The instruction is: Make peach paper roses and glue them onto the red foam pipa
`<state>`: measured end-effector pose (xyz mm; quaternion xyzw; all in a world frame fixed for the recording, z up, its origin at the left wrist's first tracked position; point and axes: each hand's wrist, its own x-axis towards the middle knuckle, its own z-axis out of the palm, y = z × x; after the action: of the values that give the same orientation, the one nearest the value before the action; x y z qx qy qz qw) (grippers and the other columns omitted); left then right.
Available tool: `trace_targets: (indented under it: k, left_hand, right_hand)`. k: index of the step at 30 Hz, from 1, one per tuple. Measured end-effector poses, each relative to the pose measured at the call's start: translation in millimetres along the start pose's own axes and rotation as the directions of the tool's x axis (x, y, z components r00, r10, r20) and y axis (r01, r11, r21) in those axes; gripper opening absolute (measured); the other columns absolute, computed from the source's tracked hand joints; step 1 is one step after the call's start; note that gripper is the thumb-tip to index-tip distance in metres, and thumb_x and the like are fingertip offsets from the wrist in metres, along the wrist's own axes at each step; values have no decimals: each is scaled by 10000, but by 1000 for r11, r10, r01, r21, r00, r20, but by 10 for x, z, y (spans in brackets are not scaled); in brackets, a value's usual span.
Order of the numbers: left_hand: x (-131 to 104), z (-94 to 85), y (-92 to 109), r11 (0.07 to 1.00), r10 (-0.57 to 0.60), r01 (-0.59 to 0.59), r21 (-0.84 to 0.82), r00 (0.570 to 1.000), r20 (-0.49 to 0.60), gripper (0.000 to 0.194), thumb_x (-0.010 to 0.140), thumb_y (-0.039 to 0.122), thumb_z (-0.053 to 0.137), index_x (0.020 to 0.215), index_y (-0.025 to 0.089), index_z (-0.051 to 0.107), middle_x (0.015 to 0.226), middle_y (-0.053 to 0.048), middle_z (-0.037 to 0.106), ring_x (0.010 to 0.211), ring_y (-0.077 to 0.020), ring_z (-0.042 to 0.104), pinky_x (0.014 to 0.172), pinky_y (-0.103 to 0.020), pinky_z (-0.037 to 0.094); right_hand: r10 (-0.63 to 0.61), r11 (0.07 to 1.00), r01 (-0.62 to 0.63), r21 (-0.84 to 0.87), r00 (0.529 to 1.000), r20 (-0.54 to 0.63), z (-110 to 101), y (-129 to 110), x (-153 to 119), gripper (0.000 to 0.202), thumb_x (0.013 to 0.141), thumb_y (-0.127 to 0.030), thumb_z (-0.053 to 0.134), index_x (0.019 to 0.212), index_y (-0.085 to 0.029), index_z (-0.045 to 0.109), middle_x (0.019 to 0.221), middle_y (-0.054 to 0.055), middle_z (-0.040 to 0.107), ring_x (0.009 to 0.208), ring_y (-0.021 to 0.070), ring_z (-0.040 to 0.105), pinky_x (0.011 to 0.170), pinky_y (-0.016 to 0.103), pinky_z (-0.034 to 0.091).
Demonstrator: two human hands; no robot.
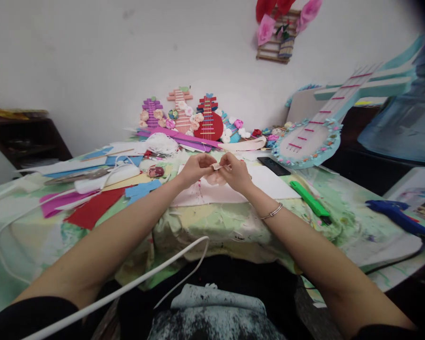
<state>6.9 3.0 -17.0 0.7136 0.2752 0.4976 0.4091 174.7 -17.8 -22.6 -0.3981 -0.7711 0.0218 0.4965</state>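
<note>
Both hands meet over a white sheet (269,184) on the table in front of me. Between the fingertips is a small pale cream strip (216,166), perhaps paper or thin foam; I cannot make out its material. My left hand (197,169) pinches it from the left. My right hand (236,174), with a bracelet on that wrist, pinches it from the right. Just below the fingers a peach-coloured piece (216,179) shows, partly covered by the hands; whether it joins the strip is unclear.
A green utility knife (310,202), a black phone (274,165) and a blue glue gun (398,215) lie at right. A large light-blue lute-shaped craft (315,137) leans there. Small craft lutes (208,123) stand behind. Coloured scraps (95,208) lie left; a white cable (127,293) crosses in front.
</note>
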Motion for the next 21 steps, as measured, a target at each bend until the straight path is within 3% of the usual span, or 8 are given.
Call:
trace_targets:
  k: [10, 14, 21]
  left_hand:
    - [-12, 22, 1, 998, 46, -45, 37, 999, -9, 221, 572, 195, 717, 694, 141, 542, 572, 28, 574, 517, -94, 538, 500, -213, 420]
    - [-4, 3, -25, 968, 187, -175, 178, 981, -57, 153, 575, 135, 650, 695, 147, 556, 641, 19, 592, 568, -98, 533, 544, -222, 426]
    - [-59, 28, 45, 789, 432, -357, 500, 901, -39, 72, 623, 120, 578, 668, 170, 555, 654, 19, 576, 629, -120, 518, 599, -243, 404]
  right_hand:
    - [-154, 987, 156, -46, 988, 31, 27, -27, 16, 148, 708, -78, 466, 780, -195, 520, 782, 30, 614, 704, 152, 540, 679, 288, 435]
    - [-228, 967, 227, -113, 974, 4, 33, 0, 9, 166, 718, -72, 473, 835, -188, 496, 843, 62, 605, 741, 171, 542, 685, 306, 443]
    - [-267, 953, 254, -167, 962, -62, 28, 29, 9, 165, 750, -112, 505, 871, -207, 445, 870, 65, 561, 780, 189, 524, 685, 324, 444]
